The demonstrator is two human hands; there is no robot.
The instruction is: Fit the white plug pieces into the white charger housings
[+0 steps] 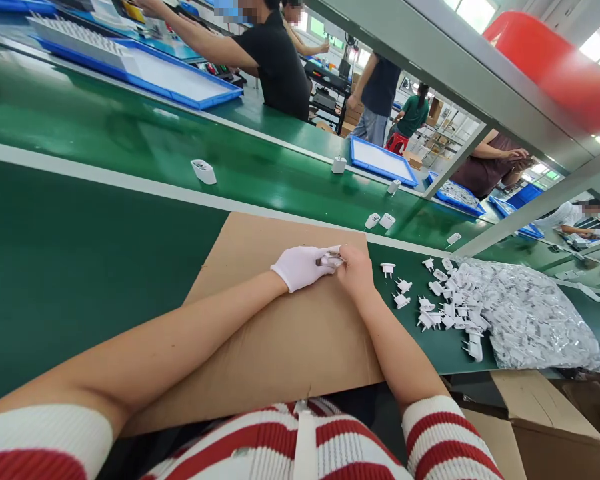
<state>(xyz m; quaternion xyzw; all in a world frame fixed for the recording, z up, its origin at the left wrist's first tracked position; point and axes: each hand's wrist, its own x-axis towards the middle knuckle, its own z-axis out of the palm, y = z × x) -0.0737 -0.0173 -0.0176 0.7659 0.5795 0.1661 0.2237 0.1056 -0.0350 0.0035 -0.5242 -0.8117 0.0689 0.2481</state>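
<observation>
Hands meet at frame centre: gloved left hand (300,267) and bare right hand (356,268) both pinch one white plug part (333,257) near the cardboard sheet's (260,347) far edge. Loose plug pieces (445,303) crowd the right; bare green surface (80,267) lies left.

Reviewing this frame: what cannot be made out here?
Head view only.
Part: mostly covered by the gloved left hand and bare right hand; shape unclear, right grip hidden.
Bag: glare on the plastic blurs its contents.
Red object: blurred, cut off by the right edge.
Box: cut off at the bottom right corner.
</observation>
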